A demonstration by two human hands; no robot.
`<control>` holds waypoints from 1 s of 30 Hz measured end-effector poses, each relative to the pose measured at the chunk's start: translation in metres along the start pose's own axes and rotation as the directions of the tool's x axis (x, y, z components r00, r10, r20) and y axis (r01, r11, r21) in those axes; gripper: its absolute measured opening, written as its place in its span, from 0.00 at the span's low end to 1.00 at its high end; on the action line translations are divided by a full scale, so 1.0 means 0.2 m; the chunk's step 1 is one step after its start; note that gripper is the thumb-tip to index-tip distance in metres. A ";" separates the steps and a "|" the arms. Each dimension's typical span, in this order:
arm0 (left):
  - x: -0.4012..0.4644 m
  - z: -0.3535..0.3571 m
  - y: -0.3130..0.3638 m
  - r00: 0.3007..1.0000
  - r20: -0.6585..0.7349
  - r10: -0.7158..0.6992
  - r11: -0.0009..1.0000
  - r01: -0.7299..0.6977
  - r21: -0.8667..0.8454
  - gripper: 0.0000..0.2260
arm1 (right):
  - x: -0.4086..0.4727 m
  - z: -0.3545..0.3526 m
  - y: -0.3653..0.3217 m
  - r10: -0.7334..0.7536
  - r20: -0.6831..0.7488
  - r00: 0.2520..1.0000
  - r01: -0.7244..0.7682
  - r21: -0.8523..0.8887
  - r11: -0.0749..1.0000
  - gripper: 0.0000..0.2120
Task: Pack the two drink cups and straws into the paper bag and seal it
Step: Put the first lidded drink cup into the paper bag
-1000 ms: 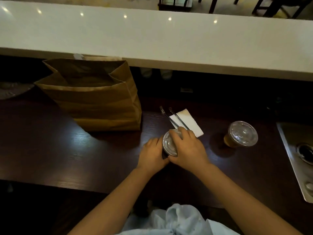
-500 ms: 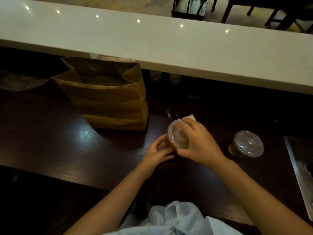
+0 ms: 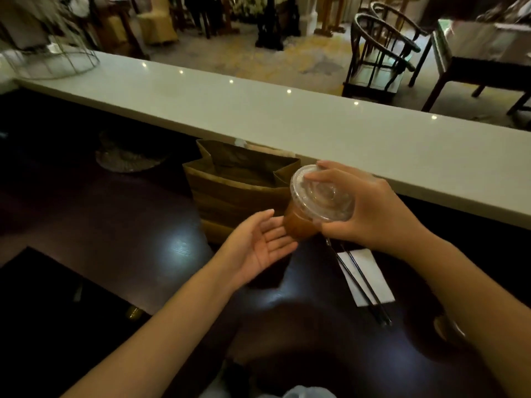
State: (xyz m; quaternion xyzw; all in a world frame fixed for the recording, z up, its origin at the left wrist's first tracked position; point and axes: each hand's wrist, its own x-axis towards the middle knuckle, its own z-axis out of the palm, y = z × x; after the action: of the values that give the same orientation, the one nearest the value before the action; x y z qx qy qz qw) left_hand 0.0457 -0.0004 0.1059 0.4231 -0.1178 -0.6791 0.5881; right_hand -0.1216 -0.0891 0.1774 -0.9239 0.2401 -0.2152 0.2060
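On the dark counter [image 3: 120,225], my right hand [image 3: 370,208] clamps the cup [image 3: 313,202] by its lid; left hand [image 3: 258,251] open beneath. I'd lower it upright into the paper bag [image 3: 238,191], frame centre.

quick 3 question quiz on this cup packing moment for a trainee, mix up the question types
1. True or false: the drink cup is already inside the paper bag.
2. Which hand grips the cup by its lid? A) left hand B) right hand C) both hands
3. Fill in: the two straws lie across a white ____.

Key
1. False: it is held up in front of the open bag's right side.
2. B: the right hand grips the lid rim; the left hand is open, palm up, beside the cup's base.
3. Napkin, on the dark counter.
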 end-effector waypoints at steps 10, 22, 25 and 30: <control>-0.09 -0.18 0.62 0.990 0.142 0.000 0.989 -0.020 0.144 0.21 | 0.49 -0.02 -0.23 -0.092 -0.063 0.994 0.093 0.004 0.996 0.29; 0.10 -0.45 1.04 0.882 0.293 0.368 -0.363 -0.154 0.919 0.24 | 0.67 0.26 -0.19 -0.038 0.067 0.997 0.062 -0.412 0.909 0.31; 0.17 -0.44 0.95 0.888 0.359 0.287 -0.423 -0.219 0.879 0.27 | 0.63 0.28 -0.15 -0.017 0.217 0.976 0.124 -0.488 0.864 0.30; 0.18 -0.46 0.92 0.909 0.366 0.199 -0.324 -0.291 0.900 0.26 | 0.54 0.22 -0.11 0.021 0.347 0.938 0.149 -0.456 0.877 0.30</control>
State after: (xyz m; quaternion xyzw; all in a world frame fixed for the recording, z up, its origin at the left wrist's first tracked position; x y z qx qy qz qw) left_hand 0.2408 -0.0533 0.1544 0.6630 -0.7086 -0.1901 0.1489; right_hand -0.0061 -0.1174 0.1837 -0.9766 0.2148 0.0068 0.0041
